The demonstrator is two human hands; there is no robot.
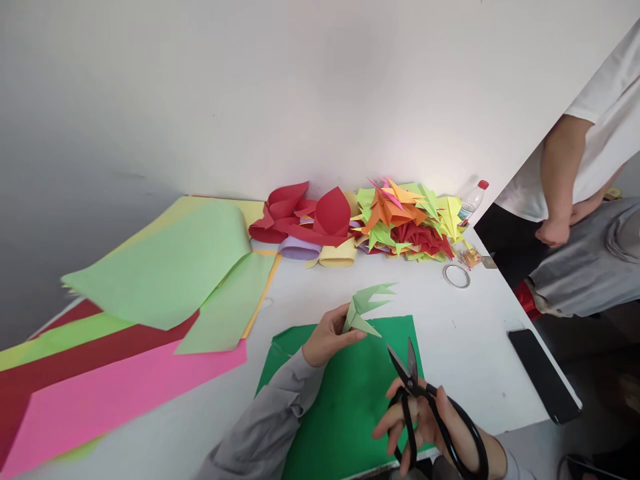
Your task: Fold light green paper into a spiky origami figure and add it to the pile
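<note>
The fingers of the left hand (327, 337) pinch a small folded light-green paper piece (367, 308) at its base, lifting it just above a dark green sheet (345, 407); several pointed strips already fan out from its far end, so some cuts look made, and the rest of the piece reads as uncut. The right hand (435, 427) has its fingers curled through the loops of black scissors (425, 407), gripping them; the blades stand slightly apart, tips aimed toward the folded piece but not touching it.

The dark green sheet lies flat on the white tabletop (465, 333). To the left sit large sheets in light green (165, 267), pink (115, 393) and red, overlapping. Along the far edge is a heap of folded paper shapes (400, 223) in orange, yellow, green and red, with curled red pieces (305, 217) beside it. A tape roll (457, 275) and a plastic bottle (473, 200) lie near the heap, a dark phone (543, 373) near the right edge. A plain white wall backs the tabletop; another person (580, 200) stands at right.
</note>
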